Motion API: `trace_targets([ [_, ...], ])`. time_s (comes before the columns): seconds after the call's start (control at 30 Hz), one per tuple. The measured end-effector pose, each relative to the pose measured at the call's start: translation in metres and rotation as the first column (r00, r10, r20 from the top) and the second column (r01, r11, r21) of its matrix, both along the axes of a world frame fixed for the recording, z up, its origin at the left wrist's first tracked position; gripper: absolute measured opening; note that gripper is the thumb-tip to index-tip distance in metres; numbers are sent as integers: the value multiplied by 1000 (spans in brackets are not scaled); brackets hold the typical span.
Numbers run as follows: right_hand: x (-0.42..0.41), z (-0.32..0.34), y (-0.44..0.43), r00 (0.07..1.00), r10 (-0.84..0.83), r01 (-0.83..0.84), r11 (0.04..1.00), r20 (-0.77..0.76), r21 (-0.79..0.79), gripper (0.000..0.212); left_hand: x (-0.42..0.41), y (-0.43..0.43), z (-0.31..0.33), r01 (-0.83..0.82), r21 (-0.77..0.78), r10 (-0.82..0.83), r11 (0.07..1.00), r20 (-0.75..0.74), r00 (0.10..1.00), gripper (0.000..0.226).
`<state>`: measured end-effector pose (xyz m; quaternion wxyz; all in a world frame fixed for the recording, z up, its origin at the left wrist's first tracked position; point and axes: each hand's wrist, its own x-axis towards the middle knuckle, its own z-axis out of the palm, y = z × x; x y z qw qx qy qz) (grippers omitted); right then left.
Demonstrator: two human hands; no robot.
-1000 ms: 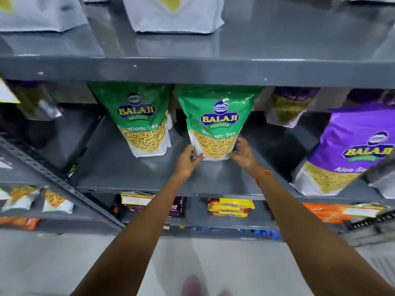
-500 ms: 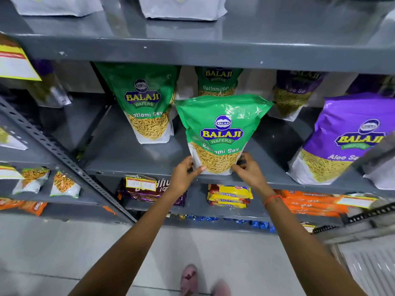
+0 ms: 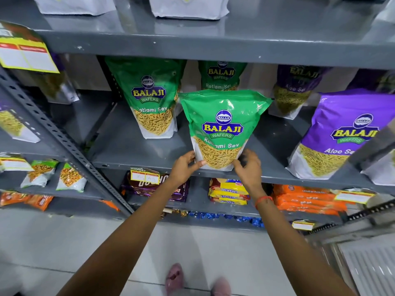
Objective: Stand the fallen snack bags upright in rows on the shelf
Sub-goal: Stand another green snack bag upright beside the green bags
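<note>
1. Yellow biscuit packs (image 3: 228, 194) are lying stacked on the lower shelf.
2. Orange biscuit packs (image 3: 307, 199) are lying to their right, well apart.
3. Dark purple packets (image 3: 154, 186) are lying to the left, with a yellow price tag (image 3: 145, 176) sitting in front of them.
4. Blue-wrapped sweets (image 3: 224, 216) are lying on the bottom shelf.
5. Pink slippers (image 3: 174, 278) are standing on the pale floor (image 3: 64, 242).

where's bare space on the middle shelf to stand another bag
Bare shelf lies in front of the left green bag, beside the held green bag. A narrower strip runs between the held bag and the purple bag. The far right is crowded.
</note>
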<state>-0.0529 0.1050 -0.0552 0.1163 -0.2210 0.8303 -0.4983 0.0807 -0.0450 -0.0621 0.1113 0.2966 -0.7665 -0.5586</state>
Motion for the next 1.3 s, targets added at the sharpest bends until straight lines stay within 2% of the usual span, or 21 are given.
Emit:
trace_targets([
  [0.07,16,7,2,966,-184,156,975,-183,-159,27,6,2,5,-46,-128,46,991,-6,999,61],
  [0.13,40,23,-5,907,-265,153,931,-327,-332,18,16,5,12,-169,-293,157,941,-64,986,71],
  [0.23,80,44,-35,884,-177,-25,907,-433,-421,13,33,0,27,-310,-406,246,860,-201,948,75],
  [0.33,112,52,-84,867,-45,-195,886,-496,-421,21,45,-36,28,-422,-430,314,799,-299,901,77],
  [0.4,124,52,-119,895,46,-252,872,-443,-420,31,50,-69,23,-472,-429,361,771,-316,877,83],
  [0.47,129,41,-158,936,93,-235,883,-340,-407,37,56,-107,14,-496,-381,421,780,-266,867,91],
  [0.57,117,21,-205,982,44,-95,956,-182,-279,47,61,-158,-2,-431,-216,402,876,-166,901,92],
  [0.67,89,12,-235,1000,24,-25,996,-18,-82,60,60,-188,-7,-237,-72,221,969,-180,958,67],
  [0.77,67,7,-248,995,81,-82,997,56,6,59,56,-205,-10,-222,-14,215,975,-186,959,42],
  [0.93,73,6,-239,995,84,-84,996,46,-5,48,63,-205,-9,-252,61,259,966,-179,949,32],
  [1.17,120,0,-201,995,9,-18,996,-94,-92,39,103,-166,-7,-257,-84,242,963,-156,958,30],
  [1.3,143,-6,-185,994,12,-21,997,-110,-77,35,126,-150,-11,-254,-45,242,966,-180,953,31],
])
